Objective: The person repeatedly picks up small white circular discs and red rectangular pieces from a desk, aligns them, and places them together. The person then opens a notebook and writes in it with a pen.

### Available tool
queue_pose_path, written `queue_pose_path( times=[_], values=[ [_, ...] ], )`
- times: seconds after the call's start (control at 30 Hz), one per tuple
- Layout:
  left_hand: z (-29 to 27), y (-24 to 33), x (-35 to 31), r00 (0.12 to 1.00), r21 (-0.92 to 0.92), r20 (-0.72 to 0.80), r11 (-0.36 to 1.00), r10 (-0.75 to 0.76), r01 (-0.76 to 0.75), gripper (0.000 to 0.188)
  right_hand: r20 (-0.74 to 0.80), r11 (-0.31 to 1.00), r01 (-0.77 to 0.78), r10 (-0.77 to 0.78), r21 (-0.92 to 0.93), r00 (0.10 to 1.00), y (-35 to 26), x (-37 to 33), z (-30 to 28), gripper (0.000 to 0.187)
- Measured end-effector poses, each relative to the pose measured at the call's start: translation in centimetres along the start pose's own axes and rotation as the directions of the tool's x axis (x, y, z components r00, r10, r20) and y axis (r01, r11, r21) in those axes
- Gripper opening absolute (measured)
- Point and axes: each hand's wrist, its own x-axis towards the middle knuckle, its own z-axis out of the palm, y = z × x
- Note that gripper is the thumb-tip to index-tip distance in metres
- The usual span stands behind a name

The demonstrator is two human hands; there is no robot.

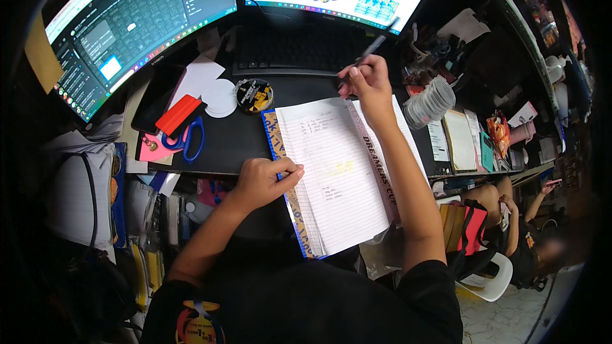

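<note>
An open notebook (pixel 319 153) with lined pages lies at the near edge of the desk, with handwriting on the left page and a blue and gold patterned edge. Down its middle runs a long printed ribbon (pixel 376 165) with dark lettering. My left hand (pixel 264 181) is curled, its thumb and forefinger tips resting on the notebook's left margin; I see nothing held in it. Above the notebook's top edge, my right hand (pixel 368 83) is shut on a dark pen (pixel 377 44), which points up and away toward the right monitor.
Blue-handled scissors (pixel 194 141), a red scraper (pixel 180 116), white paper discs (pixel 220 98) and a round black-and-gold item (pixel 255 95) sit to the left. A keyboard (pixel 287 51) lies below two monitors. At right stands a stack of discs (pixel 430 102). Another person (pixel 532 242) sits at lower right.
</note>
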Motion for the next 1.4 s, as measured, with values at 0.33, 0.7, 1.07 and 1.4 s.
queue_pose_path(
  times=[0.33,0.7,1.07,1.4],
  values=[
    [1.4,-0.1,0.9,0.863,-0.604,-0.060,0.707,-0.501,0.368,0.044,0.132,0.873,-0.338,0.311,0.351,0.941,3.5,-5.8,4.1,0.026],
    [-0.1,0.2,0.8,0.801,-0.369,0.144,0.720,-0.581,0.588,0.060,-0.014,0.940,-0.341,0.341,0.018,0.940,0.5,-11.9,4.8,0.033],
    [2.5,1.0,-2.3,0.891,-0.748,0.097,0.557,-0.444,0.360,0.086,0.140,0.942,-0.172,0.219,-0.288,0.966,-4.0,-17.9,1.9,0.016],
    [3.2,1.7,-2.1,0.907,-0.671,0.130,0.638,-0.400,0.377,0.088,0.326,0.594,0.077,0.325,-0.801,0.888,-5.2,-21.2,0.0,0.065]
  ],
)
